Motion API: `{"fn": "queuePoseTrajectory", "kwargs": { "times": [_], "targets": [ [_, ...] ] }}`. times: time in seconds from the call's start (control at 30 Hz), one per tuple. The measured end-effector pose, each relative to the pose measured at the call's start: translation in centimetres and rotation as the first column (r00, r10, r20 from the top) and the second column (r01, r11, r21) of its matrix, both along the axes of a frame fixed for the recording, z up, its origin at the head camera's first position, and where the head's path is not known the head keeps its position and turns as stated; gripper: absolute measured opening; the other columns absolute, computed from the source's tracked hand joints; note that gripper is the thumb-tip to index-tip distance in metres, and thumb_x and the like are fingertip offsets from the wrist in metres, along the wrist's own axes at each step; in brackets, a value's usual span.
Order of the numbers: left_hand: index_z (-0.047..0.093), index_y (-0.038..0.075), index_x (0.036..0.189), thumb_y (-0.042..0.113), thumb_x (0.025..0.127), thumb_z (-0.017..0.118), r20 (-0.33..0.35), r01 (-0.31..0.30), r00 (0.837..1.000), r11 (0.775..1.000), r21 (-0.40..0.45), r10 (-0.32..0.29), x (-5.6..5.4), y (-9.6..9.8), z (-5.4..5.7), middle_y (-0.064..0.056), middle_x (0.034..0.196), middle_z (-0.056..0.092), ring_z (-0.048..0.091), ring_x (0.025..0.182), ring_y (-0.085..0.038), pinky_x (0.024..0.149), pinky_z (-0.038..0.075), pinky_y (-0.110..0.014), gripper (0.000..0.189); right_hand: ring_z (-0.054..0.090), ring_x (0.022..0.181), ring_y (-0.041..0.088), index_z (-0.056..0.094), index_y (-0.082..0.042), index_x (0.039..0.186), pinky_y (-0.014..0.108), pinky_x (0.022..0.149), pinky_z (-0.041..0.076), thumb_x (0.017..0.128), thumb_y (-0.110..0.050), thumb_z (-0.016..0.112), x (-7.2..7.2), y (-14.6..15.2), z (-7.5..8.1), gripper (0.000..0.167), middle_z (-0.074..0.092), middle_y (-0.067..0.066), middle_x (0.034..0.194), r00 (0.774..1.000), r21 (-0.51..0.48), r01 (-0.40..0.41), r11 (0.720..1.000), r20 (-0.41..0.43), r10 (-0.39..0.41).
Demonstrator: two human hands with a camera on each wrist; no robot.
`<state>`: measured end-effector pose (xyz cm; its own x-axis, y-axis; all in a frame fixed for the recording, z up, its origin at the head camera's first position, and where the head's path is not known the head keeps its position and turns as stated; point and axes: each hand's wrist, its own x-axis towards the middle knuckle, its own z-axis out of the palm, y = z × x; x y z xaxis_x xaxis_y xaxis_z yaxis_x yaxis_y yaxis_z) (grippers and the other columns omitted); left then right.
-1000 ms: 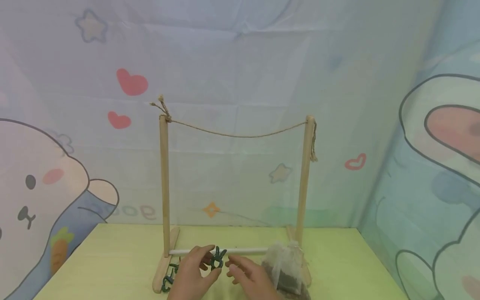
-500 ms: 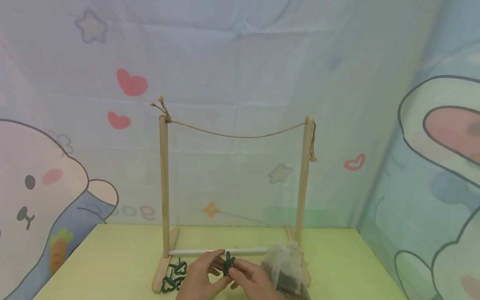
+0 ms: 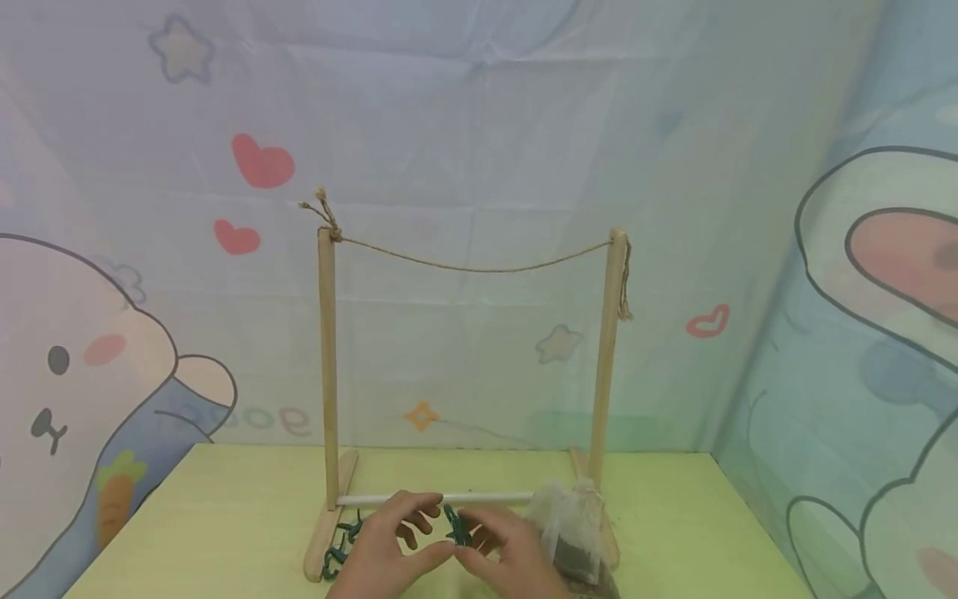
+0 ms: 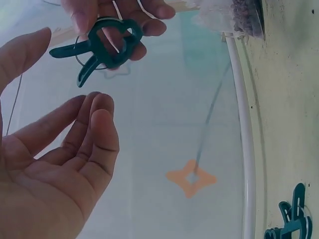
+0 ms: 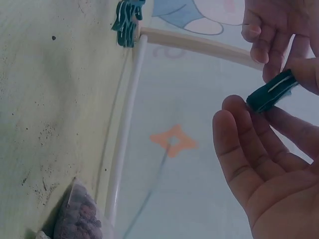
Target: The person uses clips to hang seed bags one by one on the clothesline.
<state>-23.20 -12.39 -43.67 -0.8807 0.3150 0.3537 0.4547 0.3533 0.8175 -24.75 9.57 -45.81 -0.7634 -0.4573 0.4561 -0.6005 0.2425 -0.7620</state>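
A dark green plastic spring clip (image 3: 455, 526) is pinched between the thumb and fingers of my right hand (image 3: 512, 551). In the left wrist view the clip (image 4: 95, 46) shows a rounded body and two splayed handles. My left hand (image 3: 389, 545) is beside it with fingers loosely bent, thumb apart from the handles, holding nothing. The right wrist view shows the clip (image 5: 271, 93) edge-on at the fingertips. More green clips (image 3: 335, 556) lie on the table left of my left hand, partly hidden by it.
A wooden frame (image 3: 329, 374) stands behind my hands, with a sagging twine (image 3: 479, 270) across its top and a white rod (image 3: 494, 498) low down. Translucent mesh bags with dark contents (image 3: 572, 545) sit by the right post. The table (image 3: 674, 532) ends at a printed cloth backdrop.
The clip has passed from my left hand to my right. My left hand has let go and drawn back left, while the right hand has closed its fingers on the clip.
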Motion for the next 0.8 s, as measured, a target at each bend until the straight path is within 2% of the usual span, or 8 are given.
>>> {"fn": "queuePoseTrajectory", "kwargs": {
  "times": [0.1, 0.2, 0.4, 0.53, 0.6, 0.67, 0.73, 0.8],
  "targets": [
    [0.069, 0.009, 0.129, 0.031, 0.092, 0.081, -0.031, 0.024, 0.999, 1.000, 0.008, -0.024, 0.0, -0.2, 0.1, -0.004, 0.111, 0.067, 0.062, 0.091, -0.008, 0.073, 0.055, -0.027, 0.045, 0.068, 0.086, 0.008, 0.066, 0.004, 0.129, 0.027, 0.070, 0.060, 0.101, -0.019, 0.071, 0.0, 0.1, 0.0, 0.038, 0.068, 0.018, 0.111, 0.998, 0.025, -0.026, 0.999, -0.064, 0.028],
    [0.071, 0.007, 0.123, 0.027, 0.090, 0.083, -0.065, 0.043, 0.997, 0.999, 0.015, -0.042, 0.0, -0.2, 0.0, -0.004, 0.105, 0.067, 0.064, 0.087, -0.008, 0.070, 0.054, -0.027, 0.040, 0.067, 0.086, 0.007, 0.065, 0.004, 0.130, 0.027, 0.070, 0.060, 0.101, -0.019, 0.070, 0.0, 0.1, -0.2, 0.037, 0.067, 0.018, 0.111, 0.996, 0.032, -0.047, 0.998, -0.069, 0.049],
    [0.071, 0.006, 0.124, 0.026, 0.093, 0.079, -0.079, 0.046, 0.996, 0.999, -0.017, -0.047, 0.0, -0.4, 0.0, -0.006, 0.103, 0.068, 0.065, 0.085, -0.005, 0.070, 0.056, -0.027, 0.038, 0.067, 0.087, 0.007, 0.064, 0.005, 0.131, 0.028, 0.071, 0.060, 0.102, -0.019, 0.069, -0.1, 0.1, -0.4, 0.038, 0.067, 0.018, 0.112, 0.996, 0.030, -0.069, 0.997, -0.050, 0.070],
    [0.070, 0.003, 0.125, 0.023, 0.095, 0.076, -0.076, 0.028, 0.997, 0.999, -0.038, -0.031, -0.2, -0.6, 0.1, -0.005, 0.103, 0.067, 0.066, 0.085, -0.008, 0.070, 0.055, -0.026, 0.036, 0.067, 0.087, 0.008, 0.064, 0.005, 0.131, 0.027, 0.071, 0.059, 0.103, -0.020, 0.067, -0.1, 0.4, -0.3, 0.038, 0.067, 0.019, 0.113, 0.999, 0.046, -0.050, 0.998, 0.012, 0.049],
    [0.071, 0.002, 0.124, 0.021, 0.094, 0.076, -0.091, -0.005, 0.996, 0.999, -0.044, 0.001, -0.2, -0.7, 0.1, -0.005, 0.102, 0.068, 0.066, 0.084, -0.009, 0.069, 0.055, -0.026, 0.035, 0.066, 0.087, 0.008, 0.065, 0.002, 0.131, 0.025, 0.072, 0.057, 0.103, -0.022, 0.066, -0.3, 0.7, -0.1, 0.037, 0.067, 0.017, 0.113, 0.998, 0.061, 0.002, 0.998, 0.060, -0.006],
    [0.072, 0.002, 0.121, 0.019, 0.092, 0.078, -0.108, -0.051, 0.993, 0.998, -0.044, 0.046, -0.2, -0.8, 0.1, -0.006, 0.100, 0.069, 0.066, 0.083, -0.010, 0.067, 0.054, -0.025, 0.034, 0.066, 0.085, 0.008, 0.067, 0.000, 0.129, 0.025, 0.072, 0.056, 0.102, -0.023, 0.068, -0.3, 1.3, 0.0, 0.035, 0.068, 0.014, 0.112, 0.991, 0.073, 0.088, 0.993, 0.093, -0.095],
    [0.073, 0.001, 0.118, 0.016, 0.090, 0.080, -0.123, -0.094, 0.988, 0.995, -0.040, 0.089, -0.2, -0.8, 0.2, -0.006, 0.099, 0.069, 0.066, 0.082, -0.010, 0.067, 0.054, -0.024, 0.032, 0.065, 0.084, 0.007, 0.071, -0.002, 0.124, 0.025, 0.072, 0.055, 0.100, -0.021, 0.069, -0.5, 2.1, 0.1, 0.031, 0.070, 0.011, 0.109, 0.973, 0.091, 0.199, 0.976, 0.099, -0.208],
    [0.074, 0.002, 0.115, 0.014, 0.088, 0.081, -0.126, -0.131, 0.984, 0.991, -0.032, 0.126, -0.1, -0.9, 0.3, -0.004, 0.097, 0.068, 0.065, 0.081, -0.009, 0.066, 0.053, -0.024, 0.031, 0.065, 0.080, 0.009, 0.073, -0.003, 0.118, 0.025, 0.070, 0.055, 0.098, -0.018, 0.071, -0.7, 3.1, 0.1, 0.025, 0.071, 0.007, 0.103, 0.943, 0.113, 0.314, 0.943, 0.081, -0.323]
  ]
}}
